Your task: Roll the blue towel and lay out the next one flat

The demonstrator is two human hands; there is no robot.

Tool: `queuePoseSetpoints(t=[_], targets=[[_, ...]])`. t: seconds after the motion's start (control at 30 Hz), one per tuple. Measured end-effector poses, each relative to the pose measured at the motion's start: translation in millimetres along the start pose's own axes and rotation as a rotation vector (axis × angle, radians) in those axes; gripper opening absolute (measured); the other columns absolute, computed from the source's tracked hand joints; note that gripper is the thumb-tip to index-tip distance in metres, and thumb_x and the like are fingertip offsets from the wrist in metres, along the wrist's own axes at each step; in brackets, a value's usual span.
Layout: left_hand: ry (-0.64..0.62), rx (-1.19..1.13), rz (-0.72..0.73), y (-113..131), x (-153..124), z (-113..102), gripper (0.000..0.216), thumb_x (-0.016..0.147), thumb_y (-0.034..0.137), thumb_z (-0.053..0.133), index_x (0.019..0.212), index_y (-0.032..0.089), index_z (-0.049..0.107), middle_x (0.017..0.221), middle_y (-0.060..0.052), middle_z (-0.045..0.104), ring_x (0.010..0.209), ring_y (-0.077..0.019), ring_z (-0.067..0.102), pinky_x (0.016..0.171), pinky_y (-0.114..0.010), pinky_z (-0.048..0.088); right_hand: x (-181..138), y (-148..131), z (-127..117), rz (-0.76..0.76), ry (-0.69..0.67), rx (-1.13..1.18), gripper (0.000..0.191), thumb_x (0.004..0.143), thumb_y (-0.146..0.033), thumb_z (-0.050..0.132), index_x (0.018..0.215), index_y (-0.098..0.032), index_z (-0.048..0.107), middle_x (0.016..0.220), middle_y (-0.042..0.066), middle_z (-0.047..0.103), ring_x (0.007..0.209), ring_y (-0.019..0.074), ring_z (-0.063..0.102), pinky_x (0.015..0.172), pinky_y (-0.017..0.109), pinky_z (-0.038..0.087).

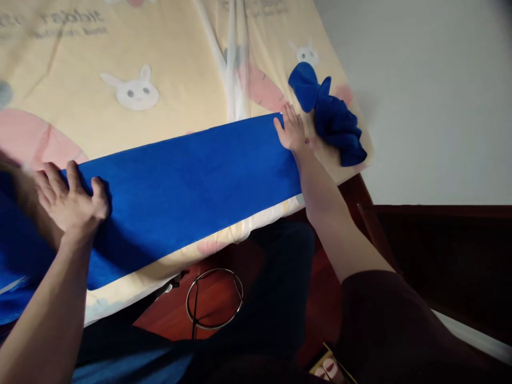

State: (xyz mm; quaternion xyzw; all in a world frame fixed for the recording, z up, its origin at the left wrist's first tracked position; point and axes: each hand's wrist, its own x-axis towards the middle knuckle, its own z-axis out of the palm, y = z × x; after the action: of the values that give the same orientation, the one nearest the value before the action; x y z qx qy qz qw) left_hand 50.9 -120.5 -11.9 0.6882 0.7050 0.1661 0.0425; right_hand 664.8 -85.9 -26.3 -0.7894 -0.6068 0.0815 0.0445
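Observation:
A long blue cloth, folded into a flat strip, lies along the near edge of the bed. My left hand rests with spread fingers on its left end. At the strip's right end, my right hand lies flat with its fingers stretched out, the tips reaching the far corner. Just beyond my right hand sits a crumpled bundle of blue cloth, apart from the strip. More blue cloth shows at the left edge, partly behind my left forearm.
The bed carries a cream sheet printed with rabbits and carrots. A pale wall stands at the right. Below the bed edge, a metal ring on a stand rises above the reddish floor. Dark wood lies at the lower right.

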Motion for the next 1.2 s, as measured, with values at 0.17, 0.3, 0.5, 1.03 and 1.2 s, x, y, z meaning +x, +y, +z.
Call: queuePoseSetpoints(t=[0.17,0.3,0.5,1.03,1.2], targets=[[-0.071,0.055,-0.018,2,3,-5,0.076,0.105,0.057,0.030,0.167,0.013,0.026,0.175,-0.019,0.015,0.162,-0.0367,0.010,0.129,-0.059,0.010,-16,-19,-9,0.002,-0.029,-0.121,0.072,0.111,-0.046,0.014,0.167,-0.001,0.010,0.176,0.020,0.007,0.165,0.0305,0.004,0.129,0.066,0.005],[-0.062,0.065,0.065,15,-44,-24,0.075,0.108,0.051,0.029,0.166,0.003,0.022,0.173,-0.024,0.014,0.163,-0.0355,0.009,0.130,-0.056,0.008,-90,-36,-14,-0.206,0.072,-0.085,0.071,0.110,-0.045,0.027,0.169,-0.007,0.013,0.177,0.016,0.008,0.165,0.0293,0.005,0.132,0.060,0.009],[-0.124,-0.001,0.115,12,-207,-61,0.071,0.107,0.046,0.029,0.165,0.005,0.028,0.174,-0.020,0.016,0.163,-0.0326,0.010,0.133,-0.053,0.011,-198,13,-4,0.010,0.081,0.044,0.064,0.109,-0.042,0.029,0.166,-0.012,0.030,0.175,0.015,0.022,0.164,0.0251,0.018,0.132,0.053,0.015],[-0.070,-0.006,-0.275,-100,-417,-158,0.068,0.096,0.054,0.035,0.144,0.015,0.063,0.172,-0.016,0.029,0.161,-0.0386,0.019,0.130,-0.057,0.022,-389,-193,56,0.126,0.285,1.247,0.052,0.095,-0.048,0.053,0.127,-0.011,0.068,0.126,0.021,0.073,0.084,0.0210,0.076,0.081,0.035,0.062],[-0.027,-0.035,-0.320,-92,-412,-156,0.061,0.095,0.053,0.039,0.148,0.032,0.059,0.174,0.003,0.026,0.162,-0.0336,0.018,0.132,-0.052,0.022,-391,-215,54,-0.006,0.037,1.239,0.061,0.096,-0.050,0.055,0.142,-0.011,0.063,0.111,0.016,0.077,0.078,0.0208,0.077,0.077,0.031,0.061]])
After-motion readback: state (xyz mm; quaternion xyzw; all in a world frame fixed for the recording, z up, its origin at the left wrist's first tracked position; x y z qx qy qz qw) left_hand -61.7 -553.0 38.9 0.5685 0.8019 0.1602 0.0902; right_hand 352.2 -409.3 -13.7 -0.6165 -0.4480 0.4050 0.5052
